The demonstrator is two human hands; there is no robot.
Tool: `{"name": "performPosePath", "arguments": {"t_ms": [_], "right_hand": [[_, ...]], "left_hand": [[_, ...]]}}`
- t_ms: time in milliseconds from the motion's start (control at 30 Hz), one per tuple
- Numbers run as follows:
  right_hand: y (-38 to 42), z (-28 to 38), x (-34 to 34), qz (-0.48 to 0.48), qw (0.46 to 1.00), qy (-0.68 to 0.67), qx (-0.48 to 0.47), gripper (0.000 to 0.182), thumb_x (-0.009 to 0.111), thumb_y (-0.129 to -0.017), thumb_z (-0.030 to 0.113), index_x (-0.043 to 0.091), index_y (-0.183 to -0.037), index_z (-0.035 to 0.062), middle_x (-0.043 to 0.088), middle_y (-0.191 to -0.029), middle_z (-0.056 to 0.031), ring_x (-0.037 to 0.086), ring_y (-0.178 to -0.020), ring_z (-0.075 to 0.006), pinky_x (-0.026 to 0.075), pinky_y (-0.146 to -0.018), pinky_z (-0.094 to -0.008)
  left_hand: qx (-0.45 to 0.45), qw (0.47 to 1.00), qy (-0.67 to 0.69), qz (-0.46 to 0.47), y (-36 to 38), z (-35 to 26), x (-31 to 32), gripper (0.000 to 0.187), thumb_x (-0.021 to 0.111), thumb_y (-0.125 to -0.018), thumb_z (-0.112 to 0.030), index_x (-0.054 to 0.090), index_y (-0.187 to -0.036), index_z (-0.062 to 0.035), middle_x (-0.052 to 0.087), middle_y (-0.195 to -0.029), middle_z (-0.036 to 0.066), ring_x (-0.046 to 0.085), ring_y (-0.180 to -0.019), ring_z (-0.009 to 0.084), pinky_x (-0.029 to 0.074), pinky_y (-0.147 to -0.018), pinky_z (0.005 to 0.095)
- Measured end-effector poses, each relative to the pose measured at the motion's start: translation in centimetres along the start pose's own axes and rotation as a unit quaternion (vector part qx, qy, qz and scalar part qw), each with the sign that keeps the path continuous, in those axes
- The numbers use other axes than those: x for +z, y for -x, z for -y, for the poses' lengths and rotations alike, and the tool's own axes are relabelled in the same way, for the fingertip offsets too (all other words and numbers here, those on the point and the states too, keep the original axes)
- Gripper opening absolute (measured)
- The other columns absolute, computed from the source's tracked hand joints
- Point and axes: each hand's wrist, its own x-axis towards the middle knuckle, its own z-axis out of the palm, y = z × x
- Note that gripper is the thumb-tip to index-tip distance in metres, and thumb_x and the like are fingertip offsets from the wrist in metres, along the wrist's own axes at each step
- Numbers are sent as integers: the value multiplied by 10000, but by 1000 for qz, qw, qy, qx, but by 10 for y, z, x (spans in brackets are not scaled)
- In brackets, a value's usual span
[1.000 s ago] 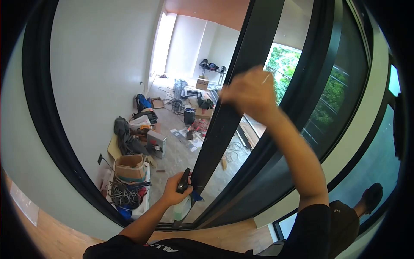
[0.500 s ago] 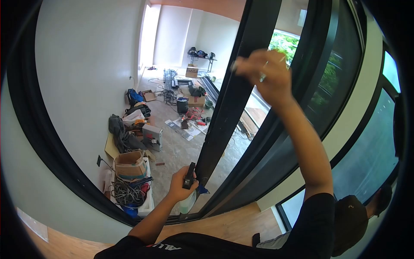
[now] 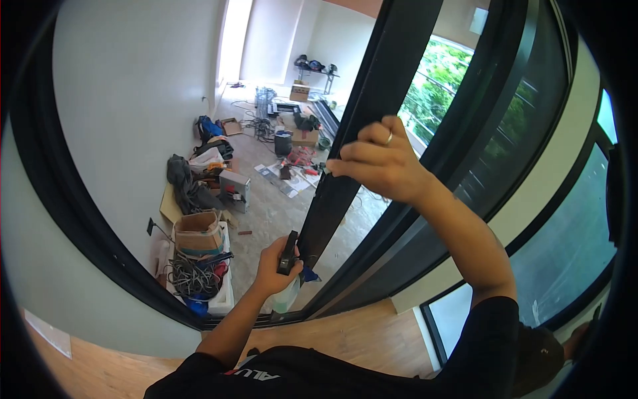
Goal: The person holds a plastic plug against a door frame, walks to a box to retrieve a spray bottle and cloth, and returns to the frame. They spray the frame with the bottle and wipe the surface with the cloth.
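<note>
My left hand (image 3: pixel 272 267) is closed around the neck of a spray bottle (image 3: pixel 286 296) with a black trigger head and pale green liquid, low beside the black door frame (image 3: pixel 332 216). A piece of blue cloth (image 3: pixel 310 274) shows just right of the bottle. Higher up, my right hand (image 3: pixel 380 161) is raised in front of the frame, its fingers curled and pinched together near the frame's left edge. Whatever the fingertips hold is too small to make out. A ring is on one finger.
Beyond the frame, a cardboard box (image 3: pixel 198 234), coiled cables (image 3: pixel 193 278), bags (image 3: pixel 183 183) and tools lie on the grey floor. A person in a dark cap (image 3: pixel 539 352) is close at the lower right. Dark glass panels stand to the right.
My right hand has come down along the frame, from near its upper part to mid-height. My left hand keeps its hold on the spray bottle. The view has shifted slightly.
</note>
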Motion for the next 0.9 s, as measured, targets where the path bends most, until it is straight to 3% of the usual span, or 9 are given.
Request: {"name": "performPosePath", "arguments": {"t_ms": [67, 200, 233, 367, 533, 667, 800, 867, 900], "right_hand": [[-14, -28, -12, -55, 998, 30, -20, 227, 773, -764, 121, 778, -920, 285, 645, -844, 108, 569, -833, -138, 394, -787, -358], [-62, -95, -59, -175, 975, 111, 82, 164, 790, -779, 113, 766, -871, 246, 662, -806, 50, 607, -768, -190, 394, -717, -382], [-56, -89, -49, -180, 979, 32, 90, 166, 807, -772, 123, 769, -882, 241, 655, -794, 51, 587, -777, -178, 385, -738, -373], [-35, -34, -20, -26, 999, -17, -30, 195, 811, -782, 87, 808, -913, 231, 682, -851, 45, 594, -817, -163, 412, -798, -351], [-81, -118, -59, -200, 974, 103, 37, 165, 799, -815, 125, 810, -964, 195, 682, -876, 14, 619, -860, -181, 409, -816, -354], [-44, -66, -30, -94, 995, 0, -25, 131, 821, -790, 117, 786, -884, 201, 652, -836, 43, 594, -836, -148, 401, -828, -365], [-43, -85, -27, -123, 991, 28, -36, 220, 768, -749, 53, 733, -848, 246, 680, -880, 84, 612, -866, -130, 397, -822, -372], [-59, -123, -55, -222, 973, 14, 62, 84, 761, -893, 141, 776, -975, 146, 709, -934, 0, 668, -863, -208, 448, -795, -367], [-62, -132, -67, -262, 957, 1, 127, 136, 735, -957, 193, 778, -1057, 111, 708, -943, -40, 672, -865, -189, 466, -770, -322]], "left_hand": [[9, 1000, -26, -11, 2, -1, 0, 405, 738, -772, -30, 611, -1157, -24, 619, -879, 48, 598, -753, 139, 498, -732, 289], [4, 998, -41, -43, 4, -5, 6, 314, 737, -753, -43, 614, -1042, -44, 607, -865, 67, 595, -752, 170, 490, -737, 312], [3, 998, -50, -41, 4, -7, 5, 302, 738, -751, -45, 611, -1025, -46, 605, -863, 71, 596, -753, 177, 489, -739, 314], [-2, 997, -59, -45, 8, -10, 8, 273, 740, -744, -53, 603, -980, -53, 596, -852, 80, 600, -753, 206, 491, -748, 323], [7, 996, -53, -69, 11, -10, 10, 271, 736, -747, -53, 611, -988, -49, 594, -850, 83, 607, -758, 204, 490, -745, 320], [51, 989, -97, -96, 4, -26, 5, 254, 747, -770, -65, 632, -994, -43, 610, -840, 87, 614, -739, 186, 486, -707, 310], [88, 986, -134, -40, -13, -89, -12, 196, 780, -818, -114, 652, -945, -37, 607, -763, 80, 603, -659, 185, 472, -635, 311], [136, 976, -162, -46, -38, -152, -10, 182, 789, -850, -149, 653, -891, -35, 594, -719, 75, 585, -601, 187, 450, -585, 320], [154, 973, -158, -61, -50, -182, -8, 181, 785, -857, -153, 648, -879, -37, 589, -705, 74, 582, -589, 183, 441, -572, 317]]}}
